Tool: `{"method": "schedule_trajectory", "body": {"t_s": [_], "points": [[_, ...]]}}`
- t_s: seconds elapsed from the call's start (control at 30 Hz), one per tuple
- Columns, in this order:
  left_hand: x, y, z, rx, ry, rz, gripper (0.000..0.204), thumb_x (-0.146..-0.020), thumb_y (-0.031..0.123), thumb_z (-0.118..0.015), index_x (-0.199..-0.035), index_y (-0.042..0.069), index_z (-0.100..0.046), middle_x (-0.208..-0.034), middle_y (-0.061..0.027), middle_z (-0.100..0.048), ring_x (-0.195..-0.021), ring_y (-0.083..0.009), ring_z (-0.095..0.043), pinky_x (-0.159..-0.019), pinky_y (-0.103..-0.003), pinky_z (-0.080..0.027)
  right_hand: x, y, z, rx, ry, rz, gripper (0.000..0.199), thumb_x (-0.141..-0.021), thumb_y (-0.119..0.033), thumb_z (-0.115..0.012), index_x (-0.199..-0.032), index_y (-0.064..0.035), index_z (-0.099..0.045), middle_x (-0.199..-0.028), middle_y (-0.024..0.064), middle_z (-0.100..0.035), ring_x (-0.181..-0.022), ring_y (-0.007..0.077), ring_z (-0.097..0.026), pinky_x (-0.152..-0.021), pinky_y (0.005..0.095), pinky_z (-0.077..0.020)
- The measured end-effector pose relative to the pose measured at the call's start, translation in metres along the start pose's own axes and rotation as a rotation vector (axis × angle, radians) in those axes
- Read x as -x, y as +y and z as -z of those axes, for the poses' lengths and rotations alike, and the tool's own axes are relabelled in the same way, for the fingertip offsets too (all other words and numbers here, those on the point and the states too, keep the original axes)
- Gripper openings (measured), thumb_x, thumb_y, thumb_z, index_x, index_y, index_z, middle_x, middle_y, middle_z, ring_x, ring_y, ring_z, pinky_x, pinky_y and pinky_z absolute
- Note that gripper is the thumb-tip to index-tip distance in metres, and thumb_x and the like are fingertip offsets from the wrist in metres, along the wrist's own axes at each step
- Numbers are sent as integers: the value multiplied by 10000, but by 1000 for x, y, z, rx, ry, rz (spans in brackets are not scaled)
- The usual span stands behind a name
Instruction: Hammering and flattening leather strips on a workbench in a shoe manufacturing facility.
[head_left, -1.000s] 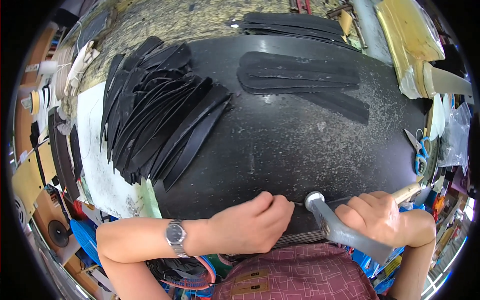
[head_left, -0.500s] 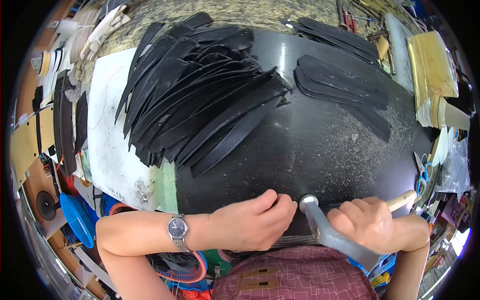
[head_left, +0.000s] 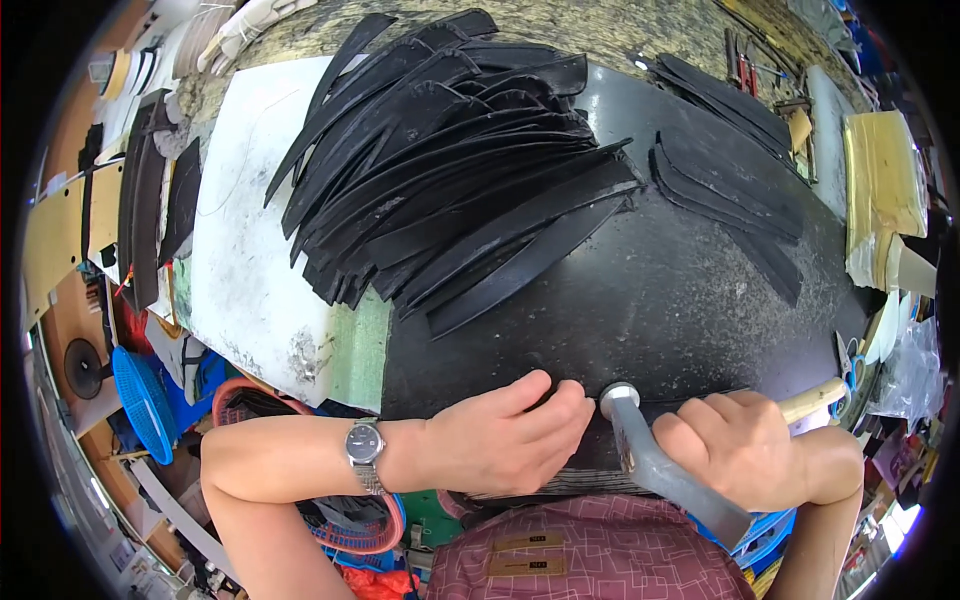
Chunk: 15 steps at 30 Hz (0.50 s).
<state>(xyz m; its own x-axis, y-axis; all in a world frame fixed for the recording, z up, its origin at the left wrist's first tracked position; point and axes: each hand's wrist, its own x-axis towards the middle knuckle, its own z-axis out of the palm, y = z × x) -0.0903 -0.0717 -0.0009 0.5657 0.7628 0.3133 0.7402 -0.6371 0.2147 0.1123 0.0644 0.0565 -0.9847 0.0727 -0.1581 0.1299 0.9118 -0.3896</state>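
Note:
My right hand [head_left: 738, 448] is closed round the wooden handle of a hammer [head_left: 662, 472]. The hammer's round metal face rests at or just above the near edge of a black work slab [head_left: 560, 320]. Beside it, my left hand [head_left: 512, 435] has its fingers curled and thumb bent towards them; what they hold, if anything, is hidden. A thin dark strip edge [head_left: 680, 404] shows between the hammer face and my right hand. Beyond my hands lies a large heap of black curved strips [head_left: 450, 190], apparently leather. A smaller stack of black strips [head_left: 725, 185] sits to its right.
A white board [head_left: 250, 220] lies left of the slab. More black strips [head_left: 725, 100], pliers [head_left: 740, 65] and a yellowish wrapped block [head_left: 885, 190] sit far right. Blue-handled scissors [head_left: 850, 370] lie at the right edge. A pink-rimmed basket [head_left: 385, 530] stands below my left arm.
The whole view has shifted, so the slab and heap appear further right and slightly higher. My hands and the hammer keep nearly the same places, with only a slight shift of the left fingers.

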Motion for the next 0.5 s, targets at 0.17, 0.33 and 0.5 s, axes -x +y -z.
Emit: {"method": "schedule_trajectory", "body": {"t_s": [0.17, 0.33, 0.5], "points": [[7, 8, -10, 197, 84, 189, 289, -718, 170, -588, -933, -13, -649, -974, -84, -589, -966, -238, -524, -786, -347, -422, -3, -5, 0, 24, -4, 34, 241, -689, -197, -597, -859, -46, -517, -642, 24, -443, -493, 144, -519, -409, 271, -413], [10, 18, -10, 156, 180, 339, 306, -660, 156, -619, -938, 37, -668, -923, -38, -577, -892, -207, -530, -757, -332, -427, -8, -5, -1, 51, -6, 69, 246, -684, -197, -594, -859, -45, -514, -638, 20, -436, -484, 136, -515, -402, 266, -410], [8, 33, -7, -60, 124, 252, 330, -706, 166, -567, -955, -37, -639, -849, -52, -538, -823, -192, -505, -678, -299, -401, -11, -10, 2, 78, 1, 114, 251, -678, -198, -591, -860, -44, -511, -633, 16, -429, -476, 128, -510, -395, 261, -407]]}}
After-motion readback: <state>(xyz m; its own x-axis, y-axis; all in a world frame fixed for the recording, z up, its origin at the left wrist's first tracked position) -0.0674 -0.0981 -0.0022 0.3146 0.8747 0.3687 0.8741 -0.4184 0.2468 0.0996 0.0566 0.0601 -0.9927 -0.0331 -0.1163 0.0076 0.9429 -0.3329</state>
